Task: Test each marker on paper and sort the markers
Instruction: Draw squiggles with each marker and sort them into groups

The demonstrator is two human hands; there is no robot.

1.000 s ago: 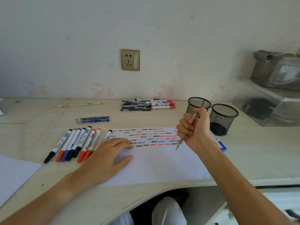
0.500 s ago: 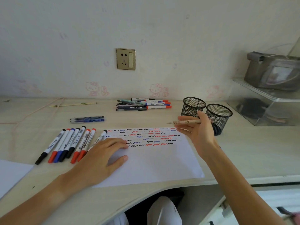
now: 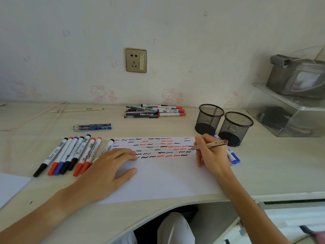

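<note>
Now the right hand [image 3: 211, 154] pinches a slim pen [image 3: 209, 146], its tip at the paper's [image 3: 158, 180] three-o'clock edge among squiggles. The left hand [image 3: 107, 169] lies flat, fingers straight, on the sheet's nine-o'clock side, beside a row of markers [image 3: 70, 154]. Two mesh cups [image 3: 223, 123] stand at one o'clock.

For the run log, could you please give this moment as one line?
right hand grips pen, tip at paper | left hand flat on paper

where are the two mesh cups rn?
Head view, right side of the desk: the two mesh cups stand touching, just behind the right hand and the paper's far right corner.
</note>
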